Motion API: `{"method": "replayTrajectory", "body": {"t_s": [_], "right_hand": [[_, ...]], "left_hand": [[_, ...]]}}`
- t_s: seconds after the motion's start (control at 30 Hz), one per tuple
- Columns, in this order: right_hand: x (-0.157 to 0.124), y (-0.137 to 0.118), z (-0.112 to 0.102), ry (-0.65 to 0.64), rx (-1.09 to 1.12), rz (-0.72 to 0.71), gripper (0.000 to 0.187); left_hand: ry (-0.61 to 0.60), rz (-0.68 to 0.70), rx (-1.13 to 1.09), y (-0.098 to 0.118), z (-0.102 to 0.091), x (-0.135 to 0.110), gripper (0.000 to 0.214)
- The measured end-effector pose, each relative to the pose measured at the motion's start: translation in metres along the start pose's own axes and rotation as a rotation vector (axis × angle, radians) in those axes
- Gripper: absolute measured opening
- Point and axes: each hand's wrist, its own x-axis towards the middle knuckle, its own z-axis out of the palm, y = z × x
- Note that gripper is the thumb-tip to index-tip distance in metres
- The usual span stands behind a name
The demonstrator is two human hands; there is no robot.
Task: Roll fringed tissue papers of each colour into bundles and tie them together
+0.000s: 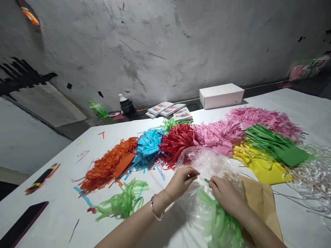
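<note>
My left hand point(181, 179) pinches the edge of a clear plastic bag point(207, 162) in front of me on the white table point(64, 206). My right hand point(225, 194) is closed on a rolled green paper strip point(207, 181), with green fringed paper point(219, 224) lying under my wrist. A silver bracelet point(156, 210) sits on my left wrist. Bundles of fringed paper lie in a row beyond the bag: orange point(108, 165), blue point(148, 144), red point(178, 139), pink point(219, 132), dark green point(276, 144) and yellow point(261, 165).
A light green fringe bundle point(124, 201) lies to the left. Brown paper point(261, 203) lies to the right, beside white curled strips point(312, 179). A white box point(221, 95) and paper packs point(168, 110) are at the far edge. A dark phone point(23, 222) is near left.
</note>
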Motion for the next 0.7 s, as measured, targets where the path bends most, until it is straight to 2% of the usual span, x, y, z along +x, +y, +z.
{"method": "replayTrajectory", "body": {"t_s": [0.2,0.27,0.4,0.7], "right_hand": [[-0.010,-0.018,-0.002,0.078,0.111,-0.151,0.027],[-0.012,-0.021,-0.001,0.096,0.122,-0.172,0.027],[-0.015,-0.022,-0.001,0.110,0.143,-0.206,0.028],[-0.017,-0.023,-0.005,0.085,0.209,-0.251,0.029]], "left_hand": [[0.022,-0.135,-0.512,0.009,0.008,-0.017,0.027],[0.066,-0.184,-0.592,0.014,0.010,-0.020,0.028],[0.130,-0.229,-0.643,0.021,0.010,-0.023,0.026],[0.128,-0.223,-0.640,0.026,0.011,-0.027,0.029]]}}
